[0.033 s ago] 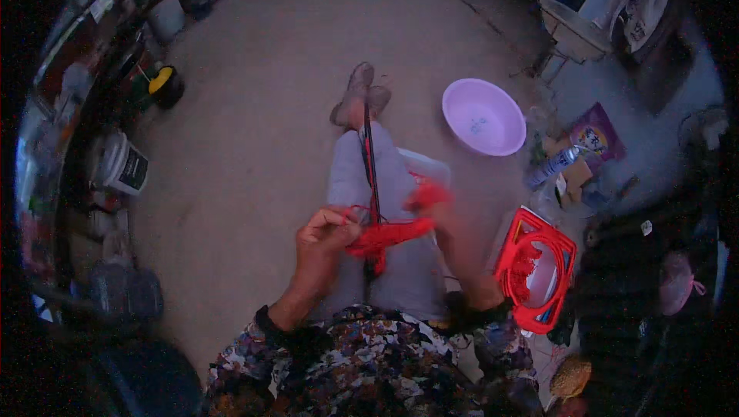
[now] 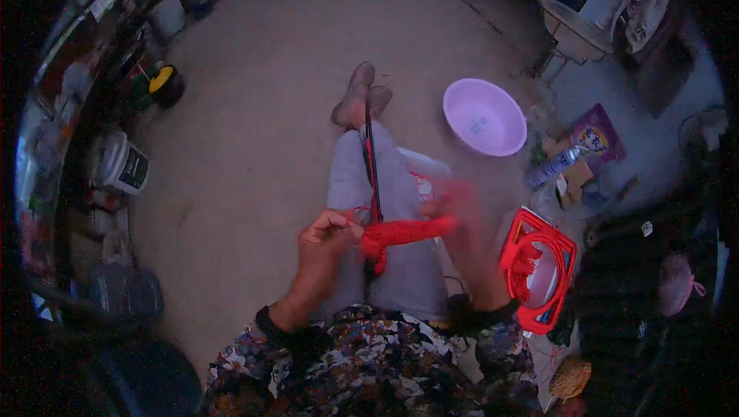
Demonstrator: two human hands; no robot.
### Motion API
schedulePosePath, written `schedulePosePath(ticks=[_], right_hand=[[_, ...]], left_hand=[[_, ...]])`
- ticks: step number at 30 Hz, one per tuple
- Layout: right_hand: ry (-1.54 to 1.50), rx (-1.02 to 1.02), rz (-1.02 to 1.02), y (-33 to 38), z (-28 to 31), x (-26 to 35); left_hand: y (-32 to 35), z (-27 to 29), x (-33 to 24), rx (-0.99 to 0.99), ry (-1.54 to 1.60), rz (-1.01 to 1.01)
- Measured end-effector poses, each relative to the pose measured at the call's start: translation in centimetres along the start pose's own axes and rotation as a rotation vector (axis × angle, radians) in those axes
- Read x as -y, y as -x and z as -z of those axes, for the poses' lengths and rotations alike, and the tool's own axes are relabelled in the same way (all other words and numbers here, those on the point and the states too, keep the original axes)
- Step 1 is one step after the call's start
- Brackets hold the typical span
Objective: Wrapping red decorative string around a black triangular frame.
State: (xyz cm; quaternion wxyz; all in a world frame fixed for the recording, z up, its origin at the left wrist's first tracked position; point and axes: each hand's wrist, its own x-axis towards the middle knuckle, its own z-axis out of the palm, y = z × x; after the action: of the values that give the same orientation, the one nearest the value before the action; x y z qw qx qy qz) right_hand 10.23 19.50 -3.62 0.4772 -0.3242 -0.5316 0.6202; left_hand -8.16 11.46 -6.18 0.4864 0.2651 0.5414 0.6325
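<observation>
The person is sitting on the floor with grey-trousered legs (image 2: 362, 186) stretching forward, and both hands are working over the lap. The left hand (image 2: 327, 236) is pinching one end of a bundle of bright red yarn (image 2: 404, 231) between fingertips and thumb, while the right hand (image 2: 454, 213) is closing on the other end, though it is blurring too much to show the finger positions. The bundle is lying crosswise between the hands, just above the thighs, crossing a thin dark strand with red in it (image 2: 371, 163) that is running along the legs toward the brown shoes (image 2: 358, 98). Just beside the right forearm, a red square plastic frame holding more red yarn (image 2: 539, 267) is resting on the floor. Farther ahead, a round lilac plastic basin (image 2: 483, 117) is sitting on the beige floor (image 2: 262, 109).
</observation>
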Motion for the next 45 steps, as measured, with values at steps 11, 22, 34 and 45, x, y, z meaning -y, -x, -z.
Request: schedulePosePath(ticks=[11,22,34,45], right_hand=[[-0.078,-0.547,-0.368,6.8,17.4,1.2],[0.449,-0.32,-0.41,4.4,9.4,-3.9],[0.164,0.17,-0.762,2.4,0.4,-2.0],[0.07,0.068,-0.733,4.6,1.1,0.9]], left_hand=[[1.4,-0.4,0.8,0.277,0.11,0.32],[1.4,-0.5,0.9,0.316,0.194,0.352],[1.2,-0.3,0.4,0.25,0.177,0.442],[1.7,-0.5,-0.2,0.253,-0.017,0.361]])
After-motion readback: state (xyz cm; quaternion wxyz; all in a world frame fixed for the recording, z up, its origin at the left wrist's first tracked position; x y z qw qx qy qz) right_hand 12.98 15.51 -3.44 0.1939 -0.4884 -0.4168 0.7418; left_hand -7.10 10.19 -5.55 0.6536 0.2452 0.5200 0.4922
